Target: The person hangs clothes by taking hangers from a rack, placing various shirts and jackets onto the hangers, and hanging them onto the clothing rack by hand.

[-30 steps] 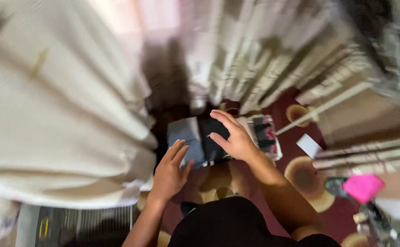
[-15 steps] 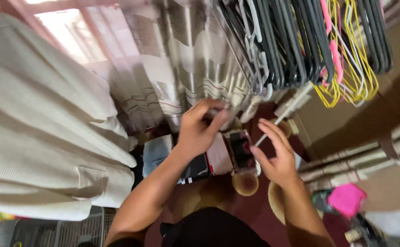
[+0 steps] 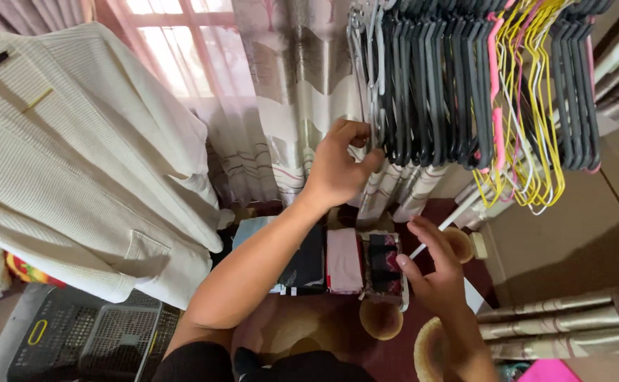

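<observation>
My left hand (image 3: 340, 164) is raised and pinches the leftmost grey hanger (image 3: 376, 78) in a dense row of empty clothes hangers (image 3: 465, 78), dark ones first, then yellow and pink ones to the right. My right hand (image 3: 433, 272) hovers lower with fingers spread, holding nothing, just right of a row of folded clothes (image 3: 343, 260) lying on the dark red carpet. A cream knit garment (image 3: 76, 155) hangs at the left.
A patterned curtain (image 3: 291, 92) hangs behind the hangers, with a bright window at its left. A dark plastic basket (image 3: 76, 339) sits at lower left. Brown cardboard (image 3: 571, 233) stands at the right. A pink object (image 3: 553, 371) shows at the bottom edge.
My view has tilted up from the floor to the hangers. My left hand rose from the folded clothes to the hangers and gripped one. My right hand moved right, off the clothes.
</observation>
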